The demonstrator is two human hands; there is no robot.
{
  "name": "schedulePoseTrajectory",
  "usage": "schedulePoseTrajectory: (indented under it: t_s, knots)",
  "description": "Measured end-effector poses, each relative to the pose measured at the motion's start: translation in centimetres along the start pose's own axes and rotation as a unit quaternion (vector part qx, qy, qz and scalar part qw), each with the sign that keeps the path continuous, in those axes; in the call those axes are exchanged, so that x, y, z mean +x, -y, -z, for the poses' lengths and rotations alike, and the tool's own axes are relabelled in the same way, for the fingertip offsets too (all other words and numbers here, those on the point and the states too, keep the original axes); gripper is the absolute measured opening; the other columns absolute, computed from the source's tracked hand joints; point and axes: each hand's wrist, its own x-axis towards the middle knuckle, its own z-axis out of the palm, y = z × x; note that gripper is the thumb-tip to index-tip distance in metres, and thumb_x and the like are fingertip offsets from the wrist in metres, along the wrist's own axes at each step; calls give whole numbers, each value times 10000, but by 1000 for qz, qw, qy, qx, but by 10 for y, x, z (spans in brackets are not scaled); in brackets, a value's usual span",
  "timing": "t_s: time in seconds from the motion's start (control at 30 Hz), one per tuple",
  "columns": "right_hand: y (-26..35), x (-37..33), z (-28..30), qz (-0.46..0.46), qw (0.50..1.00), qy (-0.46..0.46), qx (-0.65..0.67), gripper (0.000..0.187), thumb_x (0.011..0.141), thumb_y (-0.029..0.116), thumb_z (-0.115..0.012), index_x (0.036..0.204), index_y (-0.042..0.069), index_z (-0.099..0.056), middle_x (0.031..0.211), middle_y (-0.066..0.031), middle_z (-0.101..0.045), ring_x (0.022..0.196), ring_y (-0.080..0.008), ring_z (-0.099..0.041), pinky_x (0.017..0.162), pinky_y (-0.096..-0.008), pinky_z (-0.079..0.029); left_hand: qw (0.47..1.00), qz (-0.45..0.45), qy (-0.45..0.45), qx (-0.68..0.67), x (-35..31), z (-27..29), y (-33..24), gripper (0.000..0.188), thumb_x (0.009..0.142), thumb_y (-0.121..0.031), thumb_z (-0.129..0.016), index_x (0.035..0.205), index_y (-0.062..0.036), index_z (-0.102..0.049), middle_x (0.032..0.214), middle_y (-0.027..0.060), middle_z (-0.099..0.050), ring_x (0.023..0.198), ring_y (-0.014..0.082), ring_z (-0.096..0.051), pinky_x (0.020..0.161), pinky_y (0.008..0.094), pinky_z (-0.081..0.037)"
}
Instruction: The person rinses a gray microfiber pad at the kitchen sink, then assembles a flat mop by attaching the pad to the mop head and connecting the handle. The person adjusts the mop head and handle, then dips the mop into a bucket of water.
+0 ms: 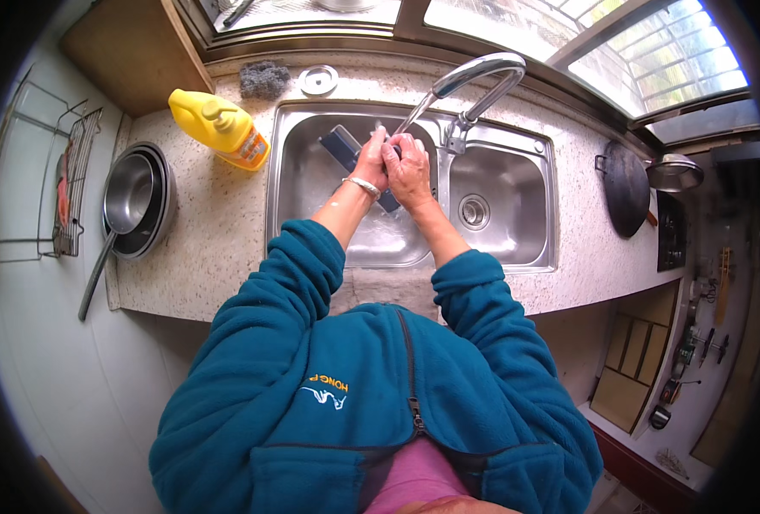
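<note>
Both hands meet over the left basin of the steel sink (290,227), under the tip of the chrome faucet (482,64). My left hand (369,161), with a silver bracelet (363,185) at its wrist, is closed. Pressed against it is my right hand (409,171), its fingers curled. Something small and dark shows between them, too hidden to name. Beneath the hands a long, flat, dark blue-grey bar (339,147) runs slantwise through the basin; its middle is covered, and I cannot tell whether either hand grips it.
A yellow pump jug (217,128) stands left of the sink, beside nested pans (131,193). Behind are a grey scouring pad (264,79) and a round metal sink strainer (318,80). Rightward are the smaller basin (508,180), a dark wok (624,190) and a mesh sieve (675,173).
</note>
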Motion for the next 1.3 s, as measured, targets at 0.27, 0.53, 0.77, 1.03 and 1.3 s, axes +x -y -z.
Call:
schedulePoseTrajectory:
  t_s: [0.27,0.53,0.77,1.03,1.3]
  knots:
    - [-35,-1,-19,49,996,-55,-45,329,964,332,-473,805,88,-626,769,-153,-645,722,-393,-623,633,-466,-500,986,66,-124,86,-15,-26,12,228,974,-222,-487,891,-49,-610,873,93,-654,790,222,-644,726,369,-552]
    - [-74,2,-29,-99,970,113,-193,318,959,305,-475,901,69,-680,960,-168,-695,896,-318,-671,768,-410,-519,917,106,-245,298,-39,-30,7,171,977,-229,-495,969,-98,-605,915,60,-653,804,196,-639,695,363,-534]
    - [-39,-31,-38,-151,907,3,392,444,905,206,-580,1318,48,-541,1355,-157,-530,1284,-249,-478,1088,-352,-343,986,-113,-116,50,-32,-23,19,391,1003,-463,-422,1002,-111,-592,950,34,-637,849,183,-619,759,347,-521]
    - [-32,0,-17,-70,920,6,385,380,863,-29,-548,1238,-2,-609,1204,-106,-649,1124,-199,-595,979,-288,-447,998,-43,48,-20,-79,-58,-2,903,884,-735,-378,1334,48,-395,1305,172,-493,1247,282,-466,1104,402,-335]
    - [-29,27,-27,-305,702,59,641,214,930,75,-565,1138,41,-602,850,-71,-616,693,-166,-609,557,-306,-525,927,-146,-215,269,-96,-40,-34,351,960,-328,-536,1148,-38,-599,1037,96,-606,888,211,-615,740,398,-543]
